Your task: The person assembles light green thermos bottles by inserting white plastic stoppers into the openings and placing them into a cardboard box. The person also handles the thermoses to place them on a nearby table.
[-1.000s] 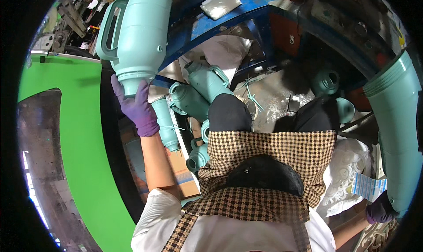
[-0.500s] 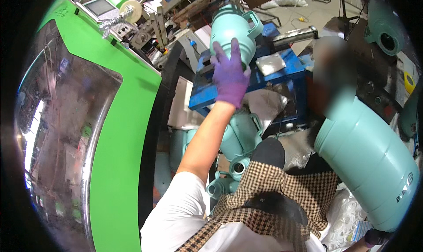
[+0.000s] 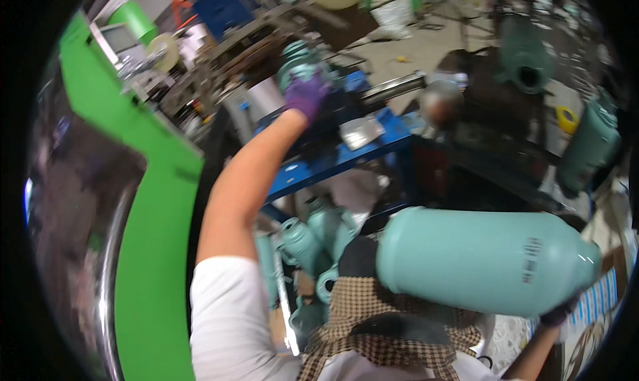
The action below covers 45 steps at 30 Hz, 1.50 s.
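Note:
In my right hand (image 3: 559, 312), purple-gloved and partly hidden, a large teal thermos shell (image 3: 466, 261) lies nearly level across my lap. The hand grips its narrow neck end at the right; dark marking shows on its side. My left arm reaches far forward over the blue workbench (image 3: 313, 178). My left hand (image 3: 307, 96), also in a purple glove, is closed against a second teal thermos shell (image 3: 297, 56) with a ringed neck. Motion blur softens those fingers, and the hand covers part of that shell.
Several teal thermos shells (image 3: 319, 231) stand below the bench. A green machine panel (image 3: 156, 248) borders my left side. On the bench lies a silvery packet (image 3: 361, 133). More teal shells (image 3: 591, 144) stand at the right, near a yellow tape roll (image 3: 566, 119).
The large shell in my right hand has swung from a steep slant to nearly level and come closer across my lap. My left hand has slid further forward over the other shell. The view has turned right.

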Available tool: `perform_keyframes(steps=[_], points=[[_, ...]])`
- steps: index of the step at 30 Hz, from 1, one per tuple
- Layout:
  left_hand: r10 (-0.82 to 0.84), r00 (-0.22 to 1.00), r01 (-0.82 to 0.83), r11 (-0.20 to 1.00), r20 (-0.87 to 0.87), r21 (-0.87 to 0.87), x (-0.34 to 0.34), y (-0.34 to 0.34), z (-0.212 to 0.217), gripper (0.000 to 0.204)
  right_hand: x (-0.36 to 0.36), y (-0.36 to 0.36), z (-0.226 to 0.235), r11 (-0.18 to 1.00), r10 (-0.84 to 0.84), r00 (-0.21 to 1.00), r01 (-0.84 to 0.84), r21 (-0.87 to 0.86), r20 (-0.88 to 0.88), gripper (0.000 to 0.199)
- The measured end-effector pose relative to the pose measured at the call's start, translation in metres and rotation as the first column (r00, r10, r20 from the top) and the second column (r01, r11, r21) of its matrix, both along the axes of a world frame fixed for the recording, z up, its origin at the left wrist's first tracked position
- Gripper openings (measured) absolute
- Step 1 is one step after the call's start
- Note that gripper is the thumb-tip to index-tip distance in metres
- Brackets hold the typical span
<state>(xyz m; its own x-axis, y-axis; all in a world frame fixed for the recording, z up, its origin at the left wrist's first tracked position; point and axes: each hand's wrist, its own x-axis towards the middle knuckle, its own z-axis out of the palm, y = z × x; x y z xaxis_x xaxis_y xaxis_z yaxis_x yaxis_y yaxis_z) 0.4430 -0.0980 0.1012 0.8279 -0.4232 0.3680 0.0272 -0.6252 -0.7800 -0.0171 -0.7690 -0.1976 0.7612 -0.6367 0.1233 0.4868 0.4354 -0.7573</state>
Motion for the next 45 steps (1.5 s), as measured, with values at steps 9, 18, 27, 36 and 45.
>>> perform_keyframes(steps=[9,18,27,36,45], points=[[-0.926,0.351,0.185,0.213,-0.138,-0.959,-0.179,-0.190,0.054,0.099,0.118,0.140,0.191,0.280,0.664,0.743,-0.145,-0.949,0.083,0.065],[-0.930,-0.216,0.114,0.280,-0.299,-0.953,-0.298,-0.137,0.058,0.068,0.137,0.221,0.253,0.336,0.537,0.844,-0.220,-0.916,-0.006,0.056],[-0.789,0.614,0.204,0.183,-0.020,-0.962,-0.318,-0.034,0.052,0.051,0.321,0.078,0.286,-0.101,-0.637,0.756,0.111,-0.989,0.150,0.076],[-0.290,0.898,0.197,-0.406,0.331,-0.892,-0.331,0.018,-0.059,0.036,0.382,0.070,0.272,0.115,-0.615,0.785,0.185,-0.976,0.077,0.084],[-0.346,0.863,0.328,-0.171,0.368,-0.929,-0.320,0.007,-0.120,0.036,0.153,0.166,0.230,0.097,-0.505,0.811,0.392,-0.915,0.294,0.058]])
